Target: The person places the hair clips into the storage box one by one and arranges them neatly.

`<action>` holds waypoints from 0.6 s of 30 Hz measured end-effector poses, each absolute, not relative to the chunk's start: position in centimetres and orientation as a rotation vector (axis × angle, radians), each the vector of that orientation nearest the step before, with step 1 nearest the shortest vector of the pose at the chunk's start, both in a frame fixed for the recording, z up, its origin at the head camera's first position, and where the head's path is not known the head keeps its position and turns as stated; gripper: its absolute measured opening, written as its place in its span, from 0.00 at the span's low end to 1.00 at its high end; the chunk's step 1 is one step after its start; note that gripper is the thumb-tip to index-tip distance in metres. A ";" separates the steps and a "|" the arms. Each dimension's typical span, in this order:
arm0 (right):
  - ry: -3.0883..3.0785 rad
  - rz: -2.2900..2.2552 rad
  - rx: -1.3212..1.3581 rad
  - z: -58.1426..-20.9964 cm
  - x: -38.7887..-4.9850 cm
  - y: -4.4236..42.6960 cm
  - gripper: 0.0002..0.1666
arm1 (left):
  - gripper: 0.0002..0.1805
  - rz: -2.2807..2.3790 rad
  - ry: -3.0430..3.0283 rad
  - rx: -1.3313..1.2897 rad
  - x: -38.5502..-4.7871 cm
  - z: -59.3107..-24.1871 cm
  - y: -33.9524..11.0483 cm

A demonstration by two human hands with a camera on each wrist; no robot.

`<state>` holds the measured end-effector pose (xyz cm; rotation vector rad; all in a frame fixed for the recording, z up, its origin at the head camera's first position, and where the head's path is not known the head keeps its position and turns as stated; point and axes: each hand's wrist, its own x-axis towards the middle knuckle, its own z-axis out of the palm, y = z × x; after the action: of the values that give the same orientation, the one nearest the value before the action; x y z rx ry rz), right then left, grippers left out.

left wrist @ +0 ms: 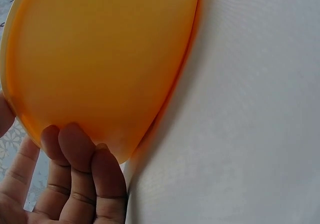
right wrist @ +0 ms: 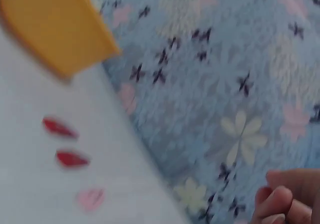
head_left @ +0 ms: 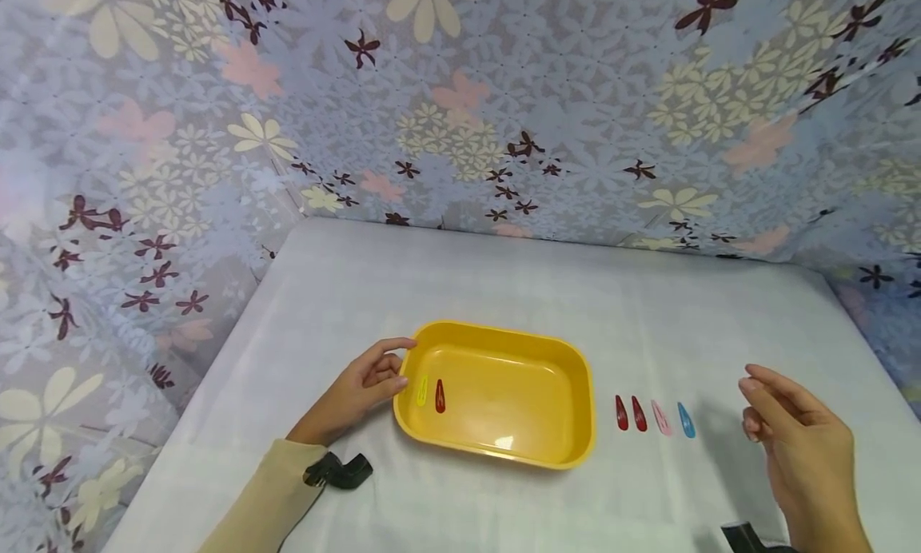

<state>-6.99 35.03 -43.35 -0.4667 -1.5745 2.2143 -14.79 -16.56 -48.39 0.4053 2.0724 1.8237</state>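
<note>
A yellow tray (head_left: 496,451) stands on the white-covered table, and my left hand (head_left: 363,389) holds its left end. In the left wrist view several fingertips (left wrist: 77,146) press against the tray's outer wall (left wrist: 105,73). Inside the tray, near that end, lie a yellow-green hair clip (head_left: 422,391) and a red hair clip (head_left: 440,396). To the tray's right, two red hair clips (head_left: 621,413), a pink hair clip (head_left: 660,418) and a blue hair clip (head_left: 687,419) form a row. Right of them my right hand (head_left: 806,441) hovers, fingers loosely bent, with nothing visible in it.
White cloth (head_left: 403,273) covers the table. Flowered fabric (head_left: 576,97) hangs behind it and along the left side. A black wrist camera mount (head_left: 338,471) sits on the left sleeve, and another black mount (head_left: 748,537) is below the right hand.
</note>
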 end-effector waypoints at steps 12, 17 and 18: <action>-2.654 1.317 -0.358 -47.4 -7.0 37.8 0.23 | 0.29 1.898 1.993 0.442 -14.6 -49.0 -17.1; -2.736 0.989 -0.093 -48.9 -6.2 38.0 0.17 | 0.29 1.882 1.985 0.449 -14.6 -48.7 -16.9; -2.729 0.963 -0.076 -49.1 -6.0 38.0 0.16 | 0.29 1.876 1.987 0.448 -14.6 -48.6 -16.8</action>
<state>-6.00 37.96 -49.12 -0.0758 -2.7295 0.9633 -14.64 -16.78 -48.63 0.4477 1.9873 1.8757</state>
